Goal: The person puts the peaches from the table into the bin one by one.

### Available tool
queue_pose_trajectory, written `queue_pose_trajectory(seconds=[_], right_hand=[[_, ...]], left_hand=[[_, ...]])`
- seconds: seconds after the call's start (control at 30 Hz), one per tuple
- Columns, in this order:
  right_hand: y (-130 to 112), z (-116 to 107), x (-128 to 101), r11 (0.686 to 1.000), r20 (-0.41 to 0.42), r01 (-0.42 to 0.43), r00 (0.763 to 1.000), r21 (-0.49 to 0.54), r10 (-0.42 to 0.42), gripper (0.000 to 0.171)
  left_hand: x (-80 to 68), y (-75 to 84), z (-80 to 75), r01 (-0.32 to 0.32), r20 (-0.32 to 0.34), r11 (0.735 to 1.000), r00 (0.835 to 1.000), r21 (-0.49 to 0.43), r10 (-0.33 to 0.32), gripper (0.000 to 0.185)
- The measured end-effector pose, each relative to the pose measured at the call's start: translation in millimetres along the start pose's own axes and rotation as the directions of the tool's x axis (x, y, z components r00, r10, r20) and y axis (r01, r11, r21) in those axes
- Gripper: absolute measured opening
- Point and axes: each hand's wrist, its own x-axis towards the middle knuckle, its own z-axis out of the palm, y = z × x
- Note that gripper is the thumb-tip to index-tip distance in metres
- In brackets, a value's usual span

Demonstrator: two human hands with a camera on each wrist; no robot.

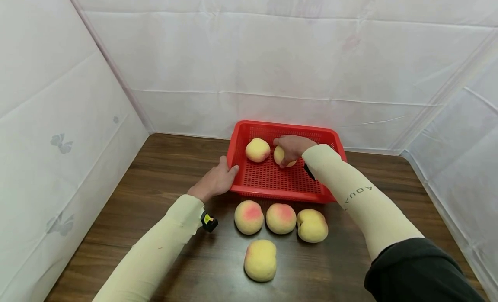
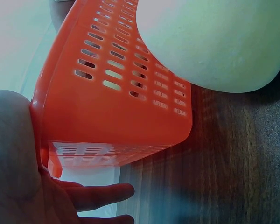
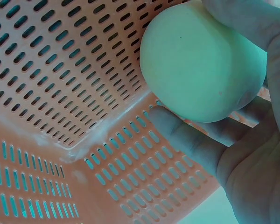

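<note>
A red perforated plastic basket (image 1: 272, 190) sits on the table, and my left hand (image 1: 218, 177) grips its left rim. In the left wrist view the thumb lies over the rim while the fingers (image 2: 102, 196) extend along the outside. Inside the basket my right hand (image 1: 293, 147) holds a yellow peach (image 1: 278, 155), thumb and fingers around it. That peach (image 3: 200, 63) looks pale green in the right wrist view, close to the basket floor. Another peach (image 1: 257, 150) rests in the basket to its left.
In front of the basket three peaches stand in a row: one at left (image 1: 249, 217), one in the middle (image 1: 281, 218), one at right (image 1: 312, 226). Nearer me lies a single peach (image 1: 260, 260). White sheeting (image 1: 249, 55) walls the wooden table (image 1: 175, 155) behind and on both sides.
</note>
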Motion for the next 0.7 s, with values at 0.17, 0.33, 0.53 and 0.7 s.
queue_pose_trajectory(seconds=[0.17, 0.33, 0.53, 0.7], right_hand=[[-0.6, -0.8, -2.1, 1.0, -0.013, 0.006, 1.0, -0.005, -0.006, 0.079], [1.2, -3.5, -3.3, 1.0, -0.029, 0.018, 0.999, -0.006, -0.018, 0.073], [2.3, -4.6, -2.8, 1.0, -0.039, 0.024, 0.999, 0.008, -0.024, 0.072], [5.5, -9.6, -6.3, 0.999, -0.04, 0.038, 0.998, 0.017, -0.037, 0.071]], left_hand=[[-0.2, 0.9, 0.1, -0.013, 0.0, 1.0, 1.0, -0.007, 0.013, 0.046], [1.7, 1.1, -1.1, -0.018, 0.001, 1.0, 1.0, -0.013, 0.018, 0.046], [3.9, -1.5, -2.9, -0.017, 0.012, 1.0, 1.0, -0.015, 0.017, 0.047], [5.0, -3.6, -2.1, -0.022, 0.005, 1.0, 1.0, 0.002, 0.022, 0.048]])
